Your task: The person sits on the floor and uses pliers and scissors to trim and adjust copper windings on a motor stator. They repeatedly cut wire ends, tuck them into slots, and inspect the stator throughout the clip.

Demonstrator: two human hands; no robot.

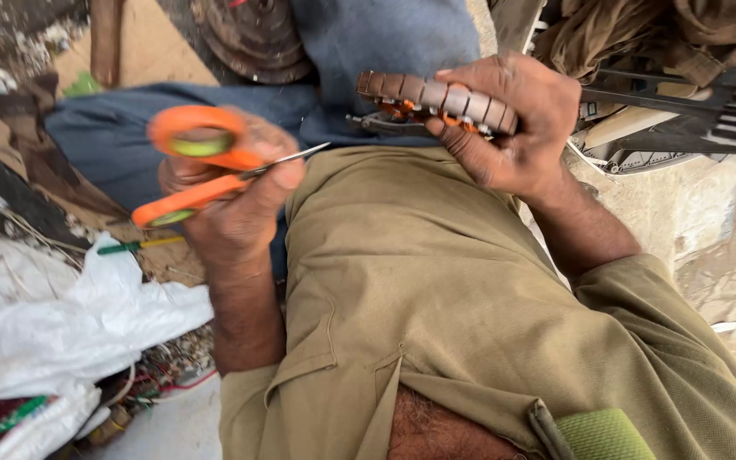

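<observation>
white plastic sack (pixel 61 328), green-handled screwdriver (pixel 134 246)

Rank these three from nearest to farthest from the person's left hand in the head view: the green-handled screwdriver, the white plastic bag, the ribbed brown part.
1. Green-handled screwdriver: on the ground just beside the left hand.
2. White plastic bag: lower left, on the ground.
3. Ribbed brown part: across to the right, held in the right hand.
</observation>
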